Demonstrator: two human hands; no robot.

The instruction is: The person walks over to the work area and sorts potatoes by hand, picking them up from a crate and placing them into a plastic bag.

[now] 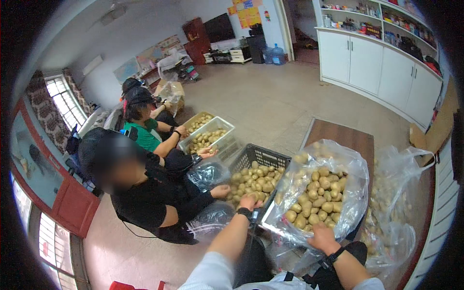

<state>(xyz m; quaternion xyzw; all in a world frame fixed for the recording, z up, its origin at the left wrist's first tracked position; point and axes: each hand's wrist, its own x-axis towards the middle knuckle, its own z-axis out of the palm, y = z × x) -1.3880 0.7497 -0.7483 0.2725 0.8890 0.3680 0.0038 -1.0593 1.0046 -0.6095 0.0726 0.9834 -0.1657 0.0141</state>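
My left hand (250, 201) is over the near edge of a dark slatted crate (250, 153) heaped with potatoes (258, 180). Its fingers look curled in, and what they hold, if anything, is hidden. My right hand (323, 237) is closed at the near rim of a container lined with a clear plastic bag (356, 166). More potatoes (319, 197) fill that bag, right beside my right fingers. Whether those fingers grip a potato or the plastic, I cannot make out. A co-worker's hand (221, 191) is at the dark crate's left side.
Several people sit in a row on the left. White crates (227, 126) of potatoes stand before them. A brown board (338, 133) lies beyond the lined container. Another clear bag (394, 193) of potatoes is on the right. White cabinets (362, 63) line the far right wall.
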